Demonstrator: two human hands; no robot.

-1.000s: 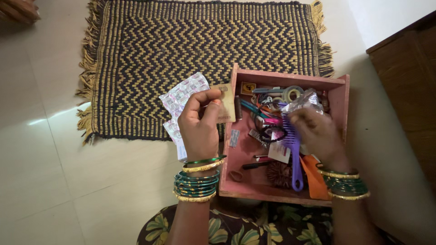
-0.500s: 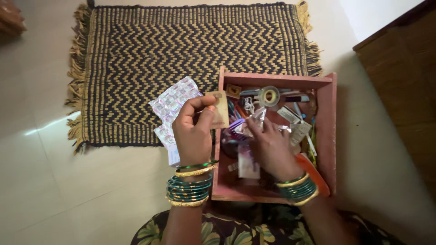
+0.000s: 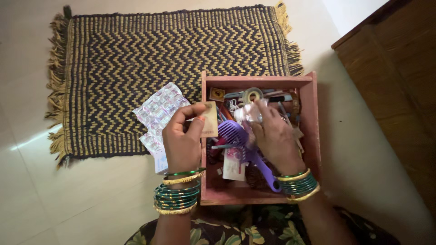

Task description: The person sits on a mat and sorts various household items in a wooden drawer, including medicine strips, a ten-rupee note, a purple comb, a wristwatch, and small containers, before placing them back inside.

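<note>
I see the left hand (image 3: 181, 140) pinching a small tan card (image 3: 209, 119) between thumb and forefinger, with a sheaf of silvery pill strips (image 3: 156, 113) fanned out behind it, held just left of the pink wooden box (image 3: 313, 118) and above the near edge of the zigzag mat (image 3: 136, 54). The right hand (image 3: 277, 140) is down inside the box, fingers (image 3: 261, 109) half closed around a bit of crinkly clear plastic (image 3: 247, 113) near the far wall; I can't tell whether it has a real hold or only touches it

My worry is the left hand: it carries several thin, slippery things in one pinch, and I judge a strip could slide loose and drop on the pale floor (image 3: 68, 195) if the thumb eases. In the box, the right wrist rests across the purple hairbrush (image 3: 240, 140), so I'd expect a pull upward to drag the brush or the paper slip (image 3: 234, 164) under it over the rim. The heap is tangled, and the plastic may catch on neighbours

As for contents, the box holds a roll of tape (image 3: 252, 95) and a small yellow packet (image 3: 216, 94) at the far side, pens and cords mixed between, the brush across the middle, and something dark and round at the near right that I can't make out
</note>
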